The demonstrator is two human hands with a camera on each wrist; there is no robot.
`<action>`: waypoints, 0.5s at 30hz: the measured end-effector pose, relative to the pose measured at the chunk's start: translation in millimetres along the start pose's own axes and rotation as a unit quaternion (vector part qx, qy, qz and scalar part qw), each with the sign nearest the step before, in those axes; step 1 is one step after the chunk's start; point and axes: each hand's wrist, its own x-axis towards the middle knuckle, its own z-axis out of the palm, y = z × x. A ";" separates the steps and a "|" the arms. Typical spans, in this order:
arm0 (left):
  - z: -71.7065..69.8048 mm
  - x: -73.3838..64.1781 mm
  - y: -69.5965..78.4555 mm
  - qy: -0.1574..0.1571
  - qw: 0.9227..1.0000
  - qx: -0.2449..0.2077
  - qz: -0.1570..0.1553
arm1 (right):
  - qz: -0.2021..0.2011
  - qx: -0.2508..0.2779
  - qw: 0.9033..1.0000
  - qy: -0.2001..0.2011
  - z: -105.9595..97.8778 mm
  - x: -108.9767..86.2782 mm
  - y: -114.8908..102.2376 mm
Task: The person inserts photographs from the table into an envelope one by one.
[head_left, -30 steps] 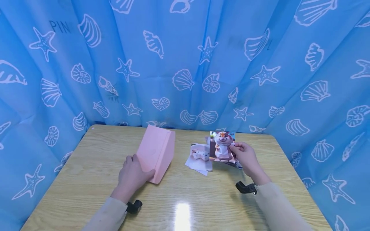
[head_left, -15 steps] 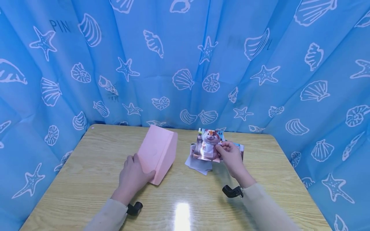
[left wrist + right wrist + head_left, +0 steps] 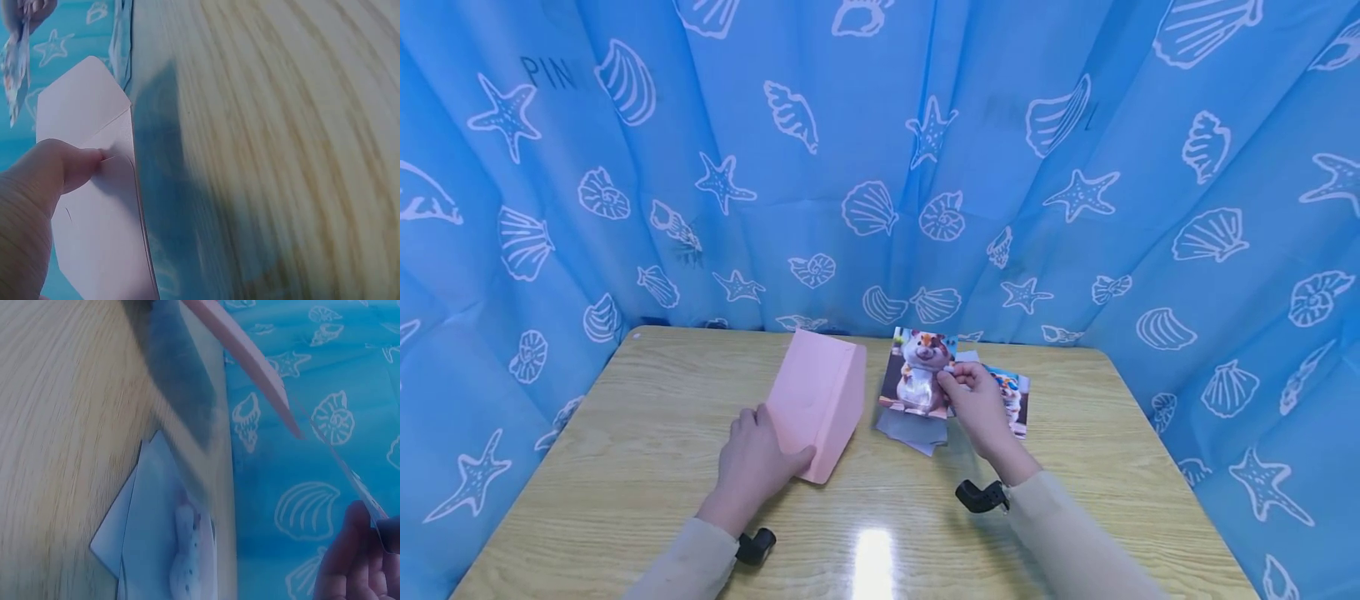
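My left hand (image 3: 756, 458) grips a pink paper envelope (image 3: 812, 392), its thumb pressed on the near face in the left wrist view. The envelope is tilted up off the table, its flap (image 3: 81, 100) visible there. Between thumb and fingers, my right hand (image 3: 981, 408) pinches a photo card (image 3: 921, 371) with a cartoon hamster on it. That card hangs above a loose pile of picture cards (image 3: 917, 429), close to the envelope's right side. Seen edge-on in the right wrist view, the held card (image 3: 350, 475) slants toward the pink envelope (image 3: 256, 362).
Another colourful card (image 3: 1015, 400) lies partly behind my right hand. The wooden table (image 3: 662, 400) ends at a blue curtain (image 3: 820, 167) with white shell prints. Black cameras (image 3: 981, 497) are strapped to both wrists.
My right hand has moved left with the hamster card, from the right of the pile toward the envelope. The left hand and envelope have shifted slightly right.
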 end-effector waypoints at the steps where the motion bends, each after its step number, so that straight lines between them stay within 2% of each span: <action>1: 0.7 -0.1 0.8 0.000 1.000 0.001 0.000 | 0.000 -0.004 1.000 0.001 2.1 0.1 -0.3; 11: 9.3 -0.6 8.4 -0.012 1.000 0.006 -0.004 | -0.034 -0.009 0.999 -0.010 18.6 -0.1 -1.1; 15: 10.7 -2.4 10.8 -0.010 1.000 0.002 0.003 | -0.039 -0.034 0.999 -0.011 23.0 -2.6 -0.5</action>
